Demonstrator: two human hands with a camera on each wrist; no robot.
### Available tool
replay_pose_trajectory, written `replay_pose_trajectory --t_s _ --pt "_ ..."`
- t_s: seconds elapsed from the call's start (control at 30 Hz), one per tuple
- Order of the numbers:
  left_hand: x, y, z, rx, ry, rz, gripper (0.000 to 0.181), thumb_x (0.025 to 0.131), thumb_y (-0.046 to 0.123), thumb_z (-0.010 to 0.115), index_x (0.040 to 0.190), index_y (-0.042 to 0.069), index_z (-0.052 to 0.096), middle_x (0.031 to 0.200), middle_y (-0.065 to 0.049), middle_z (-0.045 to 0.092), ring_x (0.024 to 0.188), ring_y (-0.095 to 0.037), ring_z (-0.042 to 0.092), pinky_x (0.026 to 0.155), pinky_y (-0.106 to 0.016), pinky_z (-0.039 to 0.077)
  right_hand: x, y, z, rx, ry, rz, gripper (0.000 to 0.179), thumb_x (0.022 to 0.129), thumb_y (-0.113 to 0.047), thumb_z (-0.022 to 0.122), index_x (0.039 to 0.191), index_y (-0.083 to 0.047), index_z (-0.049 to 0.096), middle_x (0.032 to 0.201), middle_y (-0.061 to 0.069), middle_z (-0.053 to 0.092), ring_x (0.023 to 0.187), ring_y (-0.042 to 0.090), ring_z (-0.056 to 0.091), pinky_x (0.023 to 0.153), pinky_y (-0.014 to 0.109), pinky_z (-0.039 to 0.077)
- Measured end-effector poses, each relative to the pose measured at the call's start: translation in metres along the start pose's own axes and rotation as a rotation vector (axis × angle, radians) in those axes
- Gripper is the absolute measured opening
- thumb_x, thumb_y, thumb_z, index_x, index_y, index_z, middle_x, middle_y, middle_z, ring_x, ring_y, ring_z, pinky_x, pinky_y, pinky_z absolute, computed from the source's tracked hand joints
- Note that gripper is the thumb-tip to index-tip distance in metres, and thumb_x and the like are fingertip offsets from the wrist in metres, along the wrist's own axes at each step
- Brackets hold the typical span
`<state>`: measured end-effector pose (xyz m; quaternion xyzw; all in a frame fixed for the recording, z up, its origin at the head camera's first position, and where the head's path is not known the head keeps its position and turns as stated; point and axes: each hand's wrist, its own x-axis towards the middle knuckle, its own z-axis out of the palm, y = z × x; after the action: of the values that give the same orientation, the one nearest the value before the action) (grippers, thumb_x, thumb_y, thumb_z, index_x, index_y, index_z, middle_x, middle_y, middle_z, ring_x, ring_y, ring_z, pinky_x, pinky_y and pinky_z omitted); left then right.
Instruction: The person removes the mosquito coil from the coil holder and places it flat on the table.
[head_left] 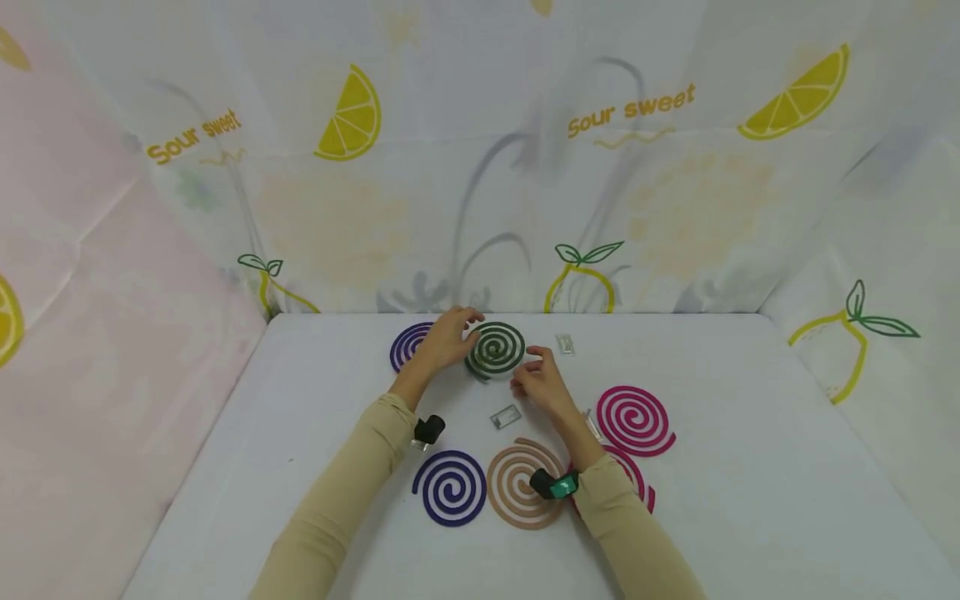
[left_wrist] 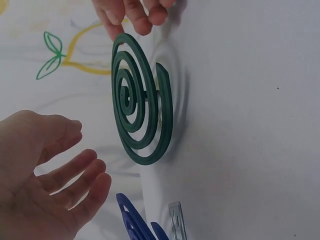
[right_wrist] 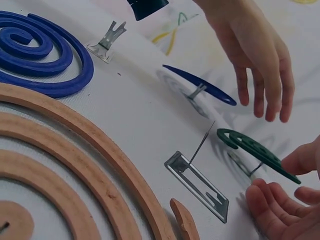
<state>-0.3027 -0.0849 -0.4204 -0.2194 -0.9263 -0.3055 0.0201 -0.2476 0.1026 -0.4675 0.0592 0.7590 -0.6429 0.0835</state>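
A green mosquito coil (head_left: 495,348) sits raised on a thin metal stand (right_wrist: 243,164) toward the back of the table. My left hand (head_left: 448,337) is at its left side, fingers relaxed and apart from it in the left wrist view. On the coil's other side, my right hand (head_left: 542,382) has loosely bent, spread fingers; its fingertips (left_wrist: 142,25) are right at the coil's edge. Partly hidden by my left forearm, a blue-purple coil (right_wrist: 199,84) is likewise propped on a metal stand.
Nearer the front lie a blue coil (head_left: 450,489), a tan coil (head_left: 510,517) and two pink coils, one (head_left: 633,419) overlapping the other (head_left: 637,479). Loose metal stands include one (head_left: 506,417) mid-table and another (head_left: 566,344) at the back. Printed cloth walls surround the table.
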Motion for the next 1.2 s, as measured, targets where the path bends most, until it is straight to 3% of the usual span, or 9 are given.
replay_pose_trajectory --t_s 0.23,0.5,0.8,1.2 --pt "0.011 -0.003 0.008 0.021 -0.042 -0.047 0.035 0.093 0.014 0.055 0.126 0.005 0.056 0.126 -0.019 0.055 0.112 -0.032 0.056 0.09 -0.045 0.048 0.007 0.003 0.005 0.01 0.011 -0.01 0.052 0.091 -0.007 0.054 0.136 0.0 0.029 0.094 0.014 0.058 0.06 0.009 0.061 0.061 0.022 0.053" --pt "0.018 -0.004 0.018 0.044 -0.072 -0.039 0.035 0.092 0.009 0.054 0.125 0.001 0.056 0.12 -0.023 0.058 0.108 -0.037 0.056 0.092 -0.047 0.045 0.01 0.005 0.008 0.087 0.019 -0.006 0.05 0.093 -0.006 0.053 0.136 0.002 0.029 0.09 0.013 0.059 0.061 0.01 0.062 0.06 0.022 0.054" --pt "0.022 -0.003 0.021 0.116 -0.125 -0.057 0.034 0.093 0.008 0.052 0.126 0.001 0.057 0.124 -0.021 0.059 0.117 -0.035 0.055 0.099 -0.045 0.043 0.008 0.002 0.008 0.064 0.018 -0.018 0.047 0.094 -0.006 0.052 0.135 0.0 0.031 0.087 0.013 0.061 0.062 0.011 0.061 0.059 0.022 0.054" --pt "0.02 0.002 0.017 0.142 -0.1 -0.04 0.033 0.093 0.008 0.053 0.125 0.002 0.059 0.12 -0.02 0.059 0.112 -0.033 0.057 0.095 -0.043 0.045 0.009 0.002 0.007 0.044 0.029 0.003 0.046 0.095 -0.007 0.05 0.135 -0.001 0.031 0.083 0.009 0.06 0.057 0.009 0.059 0.057 0.021 0.052"
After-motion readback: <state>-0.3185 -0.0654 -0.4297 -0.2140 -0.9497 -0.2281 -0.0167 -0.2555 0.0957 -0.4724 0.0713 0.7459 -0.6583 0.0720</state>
